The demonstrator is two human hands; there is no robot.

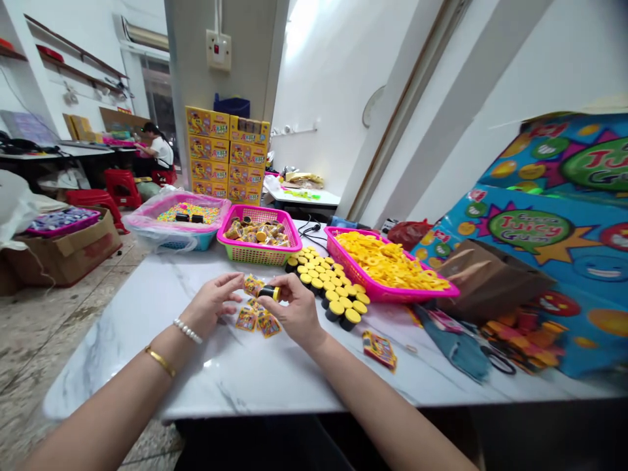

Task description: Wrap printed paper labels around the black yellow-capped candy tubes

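Grip, right hand (pixel 296 315) — black tub (pixel 269 292) pinched; left hand (pixel 212 305) holds label (pixel 252 284) against it.

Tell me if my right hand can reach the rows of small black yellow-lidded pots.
Probably yes: the small black yellow-lidded pots stand just beside the right hand, nothing between, though it holds one such pot and the left hand a colourful label.

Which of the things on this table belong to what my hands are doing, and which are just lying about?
In use: label in left hand; small pot in right hand; loose labels; capped pots.
Lying about: brown bag; red packet; printed carton.
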